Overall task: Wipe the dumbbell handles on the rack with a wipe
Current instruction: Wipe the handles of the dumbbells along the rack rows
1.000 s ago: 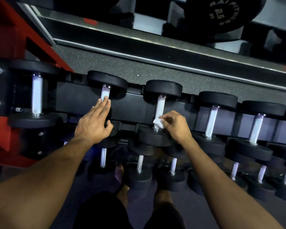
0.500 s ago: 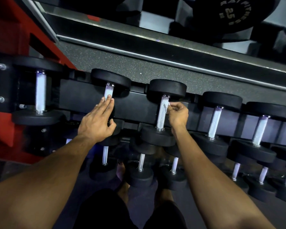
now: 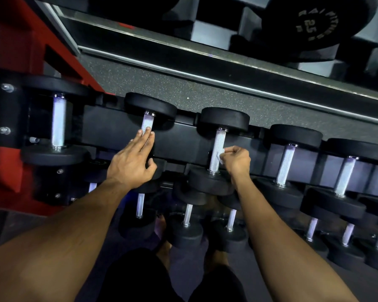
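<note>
Black dumbbells with silver knurled handles lie in a row on the top tier of a black rack [image 3: 183,140]. My right hand [image 3: 237,159] pinches a small white wipe [image 3: 221,155] against the right side of the third dumbbell's handle [image 3: 217,147], about midway along it. My left hand [image 3: 132,161] lies flat with straight fingers on the second dumbbell's handle [image 3: 147,123], fingertips on the bar and thumb by the near weight head. Other handles [image 3: 287,164] further right are untouched.
A lower tier holds several smaller dumbbells [image 3: 187,216] under my arms. A red frame post [image 3: 13,62] stands at the left. Speckled grey floor [image 3: 183,90] and a mirror base run behind the rack. My feet show below, between the arms.
My right hand with the wipe slid from the handle's near end up toward the far end, then back down to the middle. My left hand stayed on the second handle.
</note>
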